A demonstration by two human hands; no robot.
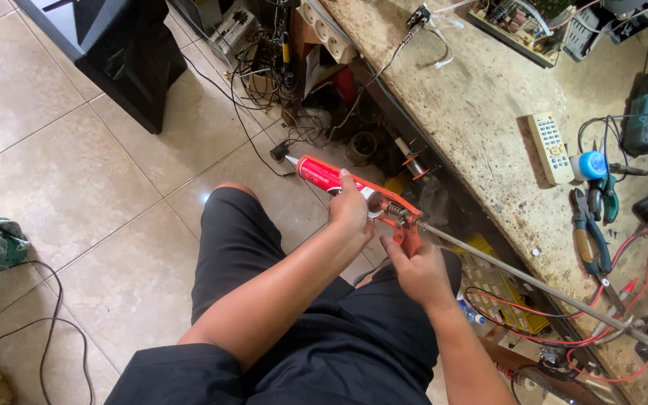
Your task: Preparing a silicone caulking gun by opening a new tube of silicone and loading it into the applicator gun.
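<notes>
The left hand (352, 208) is closed over the rear part of a red and white sealant tube (331, 178), the fingers wrapped around it from above. The right hand (420, 271) is clenched around the orange handle of the caulking gun (403, 217), just below the frame; the trigger appears to be covered by the fingers, though this cannot be told for certain from above.

The tube is seated in the gun's cradle and is held above the person's lap, over the tiled floor (69, 180) and just beside the edge of the stone counter (481, 112). The two hands are set close together, the left ahead of the right along the tool.

The long axis of the tube runs diagonally across the view. Its white nozzle is pointed up and to the left, away from the body, toward a tangle of cables (264, 67) under the counter. The metal plunger rod (534, 283) is extended the opposite way, down and to the right, past the right forearm.

On the counter a white remote control (550, 147) and green-handled pliers (591, 234) are laid well apart from both hands.
</notes>
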